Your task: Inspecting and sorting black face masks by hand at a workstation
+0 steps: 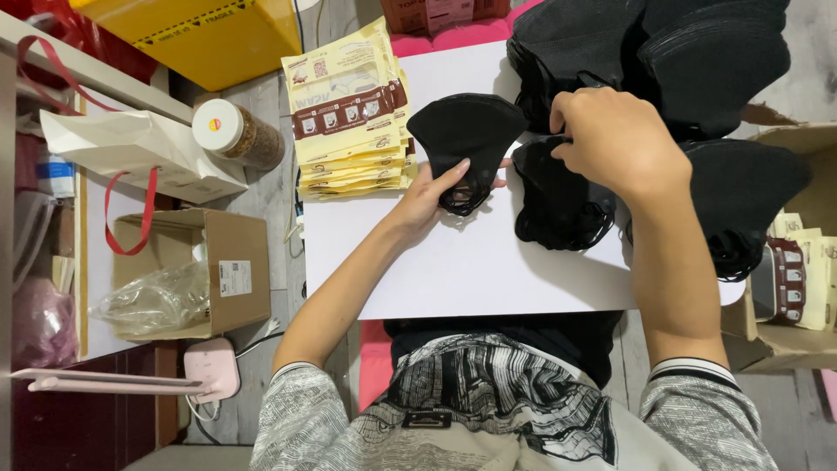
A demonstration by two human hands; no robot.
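Observation:
My left hand (432,194) holds a folded black face mask (466,131) by its lower edge, just above the white board (471,262) across my lap. My right hand (610,139) reaches over a small stack of black masks (558,205) with fingers curled at the stack's top edge, pinching a mask there. Bigger heaps of black masks (663,52) lie behind it, and another pile (741,192) sits to its right. A stack of cream and brown paper pouches (349,113) lies left of the held mask.
Left of the board stand a lidded jar (237,131), a white paper bag with red handles (131,153) and an open cardboard box (218,270) with a plastic bag. A yellow box (209,35) is behind. Another carton with pouches (798,279) sits at right.

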